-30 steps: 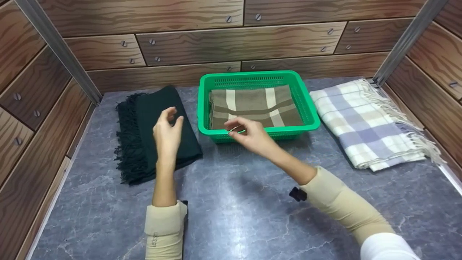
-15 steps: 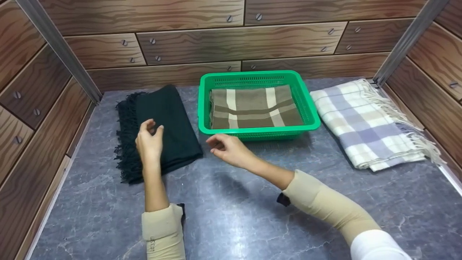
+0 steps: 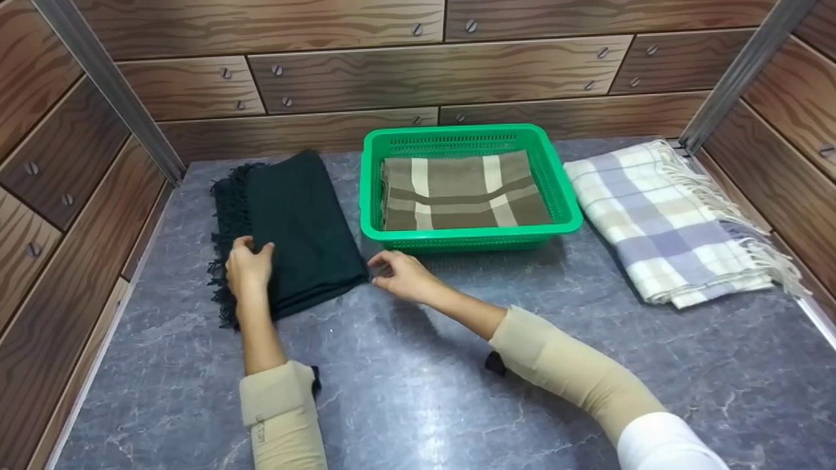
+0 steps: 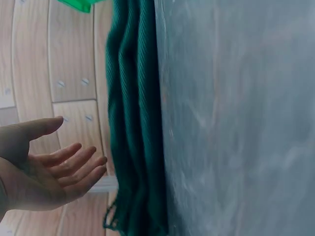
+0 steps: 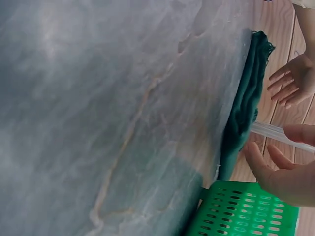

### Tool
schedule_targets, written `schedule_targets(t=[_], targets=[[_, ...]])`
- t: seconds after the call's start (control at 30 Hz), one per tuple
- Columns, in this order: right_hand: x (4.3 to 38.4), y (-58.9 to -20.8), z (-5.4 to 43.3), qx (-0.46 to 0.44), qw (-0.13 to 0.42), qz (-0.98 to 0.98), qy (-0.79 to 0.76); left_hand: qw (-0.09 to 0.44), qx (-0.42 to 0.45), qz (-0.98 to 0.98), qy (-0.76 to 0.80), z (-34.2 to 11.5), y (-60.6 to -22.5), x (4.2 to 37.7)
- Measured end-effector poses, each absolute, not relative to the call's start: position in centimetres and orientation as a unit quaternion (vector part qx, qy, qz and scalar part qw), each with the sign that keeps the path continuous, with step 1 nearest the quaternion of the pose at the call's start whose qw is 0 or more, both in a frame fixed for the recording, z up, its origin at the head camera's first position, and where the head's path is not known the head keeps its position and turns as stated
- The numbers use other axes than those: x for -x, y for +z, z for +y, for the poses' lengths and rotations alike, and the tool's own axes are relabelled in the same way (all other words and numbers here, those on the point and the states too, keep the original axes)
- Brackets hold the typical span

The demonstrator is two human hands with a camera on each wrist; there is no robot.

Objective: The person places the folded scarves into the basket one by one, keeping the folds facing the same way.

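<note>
A dark green folded scarf with a fringe along its left side lies left of the green basket. Over its fringed side hovers my left hand, fingers relaxed and apart from the cloth; the left wrist view shows this hand beside the scarf's stacked folds with nothing in it. My right hand is at the scarf's front right corner, fingers loosely bent and holding nothing. In the right wrist view the thumb and fingers are spread above the basket's edge.
Inside the basket lies a folded brown scarf with cream stripes. To the right, a folded white and lilac plaid scarf has its fringe toward the right wall. Wood-patterned walls enclose the grey marbled table.
Both hands have moved toward the person and to the left, the right from the basket's front rim to the dark scarf's corner, the left toward its fringe. The scarves and basket have stayed put.
</note>
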State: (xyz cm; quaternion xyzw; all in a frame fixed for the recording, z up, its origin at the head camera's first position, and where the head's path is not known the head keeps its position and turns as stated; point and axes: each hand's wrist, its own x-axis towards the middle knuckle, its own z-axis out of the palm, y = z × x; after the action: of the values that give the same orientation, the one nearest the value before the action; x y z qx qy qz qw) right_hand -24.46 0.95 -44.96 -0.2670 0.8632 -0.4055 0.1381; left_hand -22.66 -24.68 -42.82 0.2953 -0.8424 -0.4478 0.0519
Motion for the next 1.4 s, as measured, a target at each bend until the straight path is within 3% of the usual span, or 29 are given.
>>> schedule_targets(t=[0.23,0.63,1.03,1.4], targets=[[25.1,-45.6,0.2,0.226,0.181,0.872,-0.395,-0.006,-0.305,-0.851,-0.428,-27.0,-43.3,23.3],[26.2,-46.3,-0.7,0.164,0.206,0.861,-0.436,-0.096,-0.320,-0.862,-0.381,-28.6,-44.2,24.0],[26.6,-46.6,-2.8,0.018,0.281,0.717,-0.637,-0.123,-0.334,-0.870,-0.341,-29.6,-44.4,23.3],[26.8,-47.2,-3.9,-0.084,0.275,0.637,-0.715,-0.155,-0.317,-0.877,-0.326,-30.0,-44.5,23.0]])
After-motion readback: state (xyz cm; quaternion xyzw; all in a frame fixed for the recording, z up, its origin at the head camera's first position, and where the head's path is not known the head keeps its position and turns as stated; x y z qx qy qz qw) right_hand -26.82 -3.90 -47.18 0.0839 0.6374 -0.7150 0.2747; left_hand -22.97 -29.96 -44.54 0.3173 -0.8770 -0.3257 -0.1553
